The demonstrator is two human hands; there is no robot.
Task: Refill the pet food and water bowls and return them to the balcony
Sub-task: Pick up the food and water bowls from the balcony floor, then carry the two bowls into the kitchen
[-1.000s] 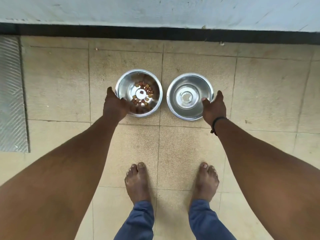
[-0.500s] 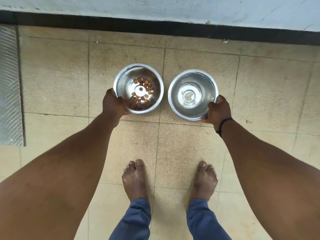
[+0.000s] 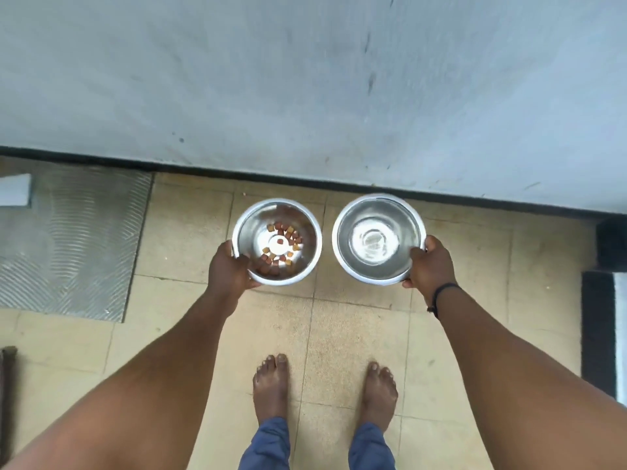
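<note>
Bowls of shiny steel sit side by side at the centre of the frame, each gripped by one hand. The left hand [image 3: 228, 273] clamps the near left rim of the food bowl [image 3: 307, 247], thumb hooked over the edge and inside, fingers curled beneath. A scatter of brown and orange kibble [image 3: 282, 244] lies around the raised middle of this bowl's bottom. The right hand [image 3: 430, 266] clamps the near right rim of the water bowl [image 3: 346, 239] the same way, thumb over the edge, fingers under the wall. Whether the water bowl holds any water cannot be told; its bottom only shines. A dark band [image 3: 441, 293] circles the right wrist.

The two bowls are just beside each other, not touching, over beige floor tiles [image 3: 190, 232]. Whether they rest on the floor or hang above it cannot be told. A grey wall [image 3: 305, 79] with a black skirting strip fills the upper half of the frame. A ribbed metal plate [image 3: 71, 242] lies at the left. Two bare feet [image 3: 271, 388] in blue trouser cuffs stand at lower centre.
</note>
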